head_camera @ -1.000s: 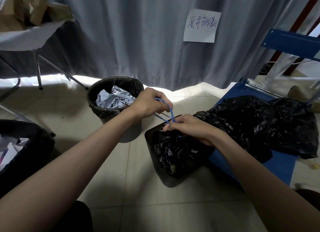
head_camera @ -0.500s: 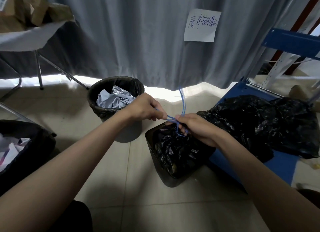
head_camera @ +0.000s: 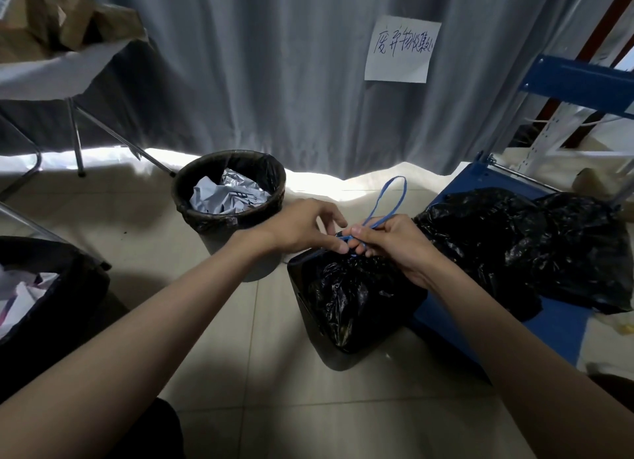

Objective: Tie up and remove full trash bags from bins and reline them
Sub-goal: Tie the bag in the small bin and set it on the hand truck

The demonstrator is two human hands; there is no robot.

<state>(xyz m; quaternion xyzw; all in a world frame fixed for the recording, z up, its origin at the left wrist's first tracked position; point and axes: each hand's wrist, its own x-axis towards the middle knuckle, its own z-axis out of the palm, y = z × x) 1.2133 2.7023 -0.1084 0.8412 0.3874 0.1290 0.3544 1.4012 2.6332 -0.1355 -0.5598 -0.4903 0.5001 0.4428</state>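
Observation:
A small square black bin (head_camera: 346,354) stands on the tiled floor with a bunched black trash bag (head_camera: 346,294) inside it. Blue drawstrings (head_camera: 389,201) rise from the bag's neck in a loop. My right hand (head_camera: 391,244) pinches the strings at the base of that loop, just above the bag. My left hand (head_camera: 305,227) is beside it with its fingertips at the same knot point on the drawstring.
A round bin (head_camera: 230,215) lined in black and holding crumpled paper stands behind my left hand. Another lined bin (head_camera: 51,294) sits at the left edge. Filled black bags (head_camera: 535,249) lie on a blue platform (head_camera: 555,324) to the right. A grey curtain (head_camera: 274,64) hangs behind.
The blue drawstring loop has been pushed up and now stands tall above my right hand. My left hand has moved in closer to the knot at the bag's neck.

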